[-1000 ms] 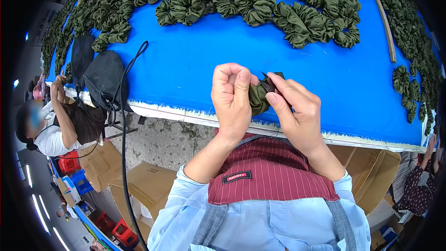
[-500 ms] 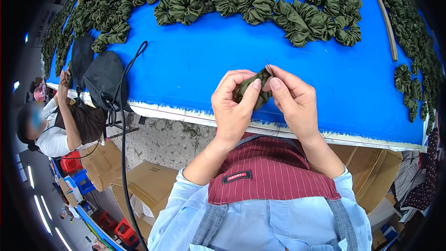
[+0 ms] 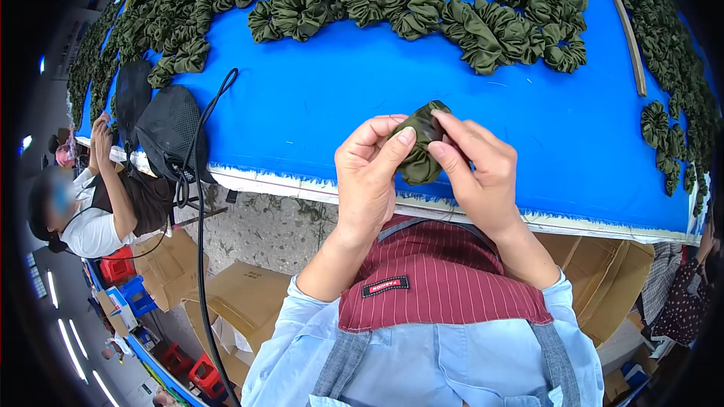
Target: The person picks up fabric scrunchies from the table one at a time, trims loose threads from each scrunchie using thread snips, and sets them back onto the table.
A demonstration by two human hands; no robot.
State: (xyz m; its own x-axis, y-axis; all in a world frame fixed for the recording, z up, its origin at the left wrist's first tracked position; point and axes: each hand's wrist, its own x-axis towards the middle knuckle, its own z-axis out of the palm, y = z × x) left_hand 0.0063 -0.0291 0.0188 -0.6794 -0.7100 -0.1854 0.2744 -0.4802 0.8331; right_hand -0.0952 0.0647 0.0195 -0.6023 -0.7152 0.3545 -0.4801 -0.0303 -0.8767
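Observation:
A dark green scrunchie (image 3: 421, 164) is held up between my two hands, above the near edge of the blue-covered table (image 3: 317, 105). My left hand (image 3: 373, 169) pinches its left side between thumb and fingers. On the other side my right hand (image 3: 479, 166) grips the upper right part, thumb and forefinger pressed to the fabric. The gathers bunch downward below my fingertips. Across the far part of the table lies a large heap of similar green scrunchies (image 3: 411, 4).
A black mesh bag (image 3: 170, 124) with a black cord rests at the table's left edge. A wooden strip (image 3: 624, 26) lies at the right, beside more scrunchies (image 3: 664, 136). Another person (image 3: 98, 203) sits at the left. Cardboard boxes (image 3: 241, 298) stand below the table.
The scrunchie has turned and more of it shows between my hands. My right fingers have shifted from a pinch at its top edge onto the fabric. My left hand moved slightly left.

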